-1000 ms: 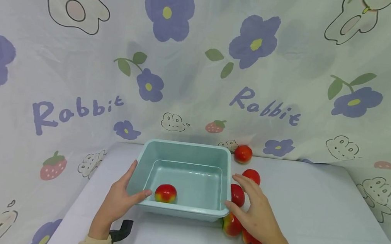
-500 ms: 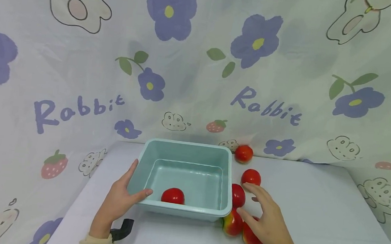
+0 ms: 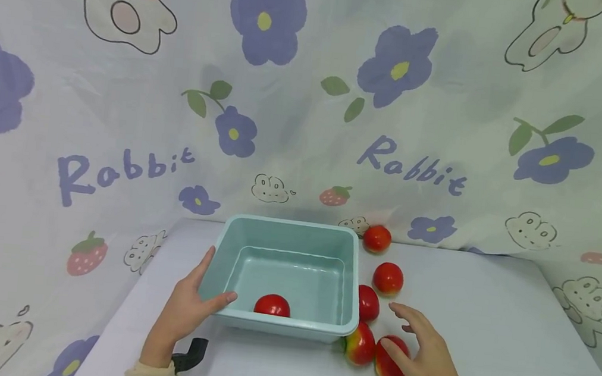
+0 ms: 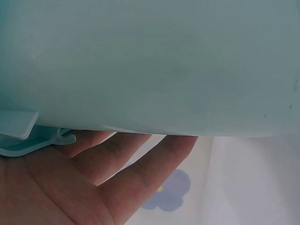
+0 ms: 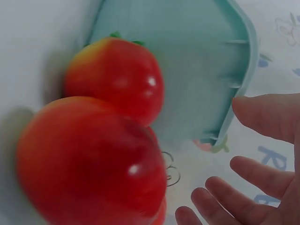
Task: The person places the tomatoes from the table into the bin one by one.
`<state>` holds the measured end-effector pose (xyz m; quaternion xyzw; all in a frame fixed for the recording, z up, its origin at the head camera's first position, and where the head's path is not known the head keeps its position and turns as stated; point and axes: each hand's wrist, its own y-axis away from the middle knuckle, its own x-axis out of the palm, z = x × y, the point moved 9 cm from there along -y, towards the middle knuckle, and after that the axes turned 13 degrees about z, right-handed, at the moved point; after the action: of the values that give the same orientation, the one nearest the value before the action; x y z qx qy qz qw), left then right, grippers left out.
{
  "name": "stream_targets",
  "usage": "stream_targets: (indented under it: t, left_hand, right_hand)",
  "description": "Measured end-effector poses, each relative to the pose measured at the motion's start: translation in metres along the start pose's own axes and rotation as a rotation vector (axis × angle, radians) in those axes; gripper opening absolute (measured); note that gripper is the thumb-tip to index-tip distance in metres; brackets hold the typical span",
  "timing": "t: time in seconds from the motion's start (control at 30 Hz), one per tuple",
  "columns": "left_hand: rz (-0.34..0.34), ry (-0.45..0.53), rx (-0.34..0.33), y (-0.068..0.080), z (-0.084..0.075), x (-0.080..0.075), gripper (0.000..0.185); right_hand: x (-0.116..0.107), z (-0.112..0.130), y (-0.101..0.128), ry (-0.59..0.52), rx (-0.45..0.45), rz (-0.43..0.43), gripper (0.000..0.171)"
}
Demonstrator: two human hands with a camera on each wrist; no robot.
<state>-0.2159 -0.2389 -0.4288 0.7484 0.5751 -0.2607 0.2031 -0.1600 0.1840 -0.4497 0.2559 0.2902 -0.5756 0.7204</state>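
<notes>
A light blue-green plastic basin (image 3: 289, 325) stands on the white table with one red tomato (image 3: 272, 306) inside near its front wall. My left hand (image 3: 186, 306) grips the basin's left side, thumb over the rim and fingers along the outer wall. In the left wrist view those fingers (image 4: 154, 171) lie against the wall. My right hand (image 3: 428, 357) hovers with fingers spread and holds nothing, thumb overlapping the nearest tomato (image 3: 390, 363). That tomato fills much of the right wrist view, with another red and yellow tomato (image 5: 117, 79) behind it against the basin.
Along the basin's right side lie further tomatoes: one touching distance from the wall (image 3: 369, 303), one farther right (image 3: 388, 278) and one at the back edge (image 3: 377, 239). A printed cloth (image 3: 296, 122) hangs behind the table (image 3: 487, 335).
My right hand has left the basin's right rim and moved right and toward me, over the nearest tomato. The tomato inside the basin has rolled to the right. My left hand keeps its place.
</notes>
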Motion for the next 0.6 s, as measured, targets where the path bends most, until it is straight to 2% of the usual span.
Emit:
stream_targets:
  t: [0.27,0.4,0.6]
  left_hand:
    - [0.014,0.007,-0.003,-0.002,-0.003,0.003,0.103]
    - [0.006,-0.002,-0.01,0.0,-0.004,0.001,0.103]
    - [0.003,-0.003,-0.007,0.001,-0.004,-0.001,0.103]
  right_hand:
    - [0.015,-0.032,0.01,-0.02,0.175,0.142,0.078]
    - [0.02,-0.039,0.013,-0.041,0.202,0.175,0.085]
    - [0.028,-0.048,0.016,-0.128,0.223,0.217,0.089]
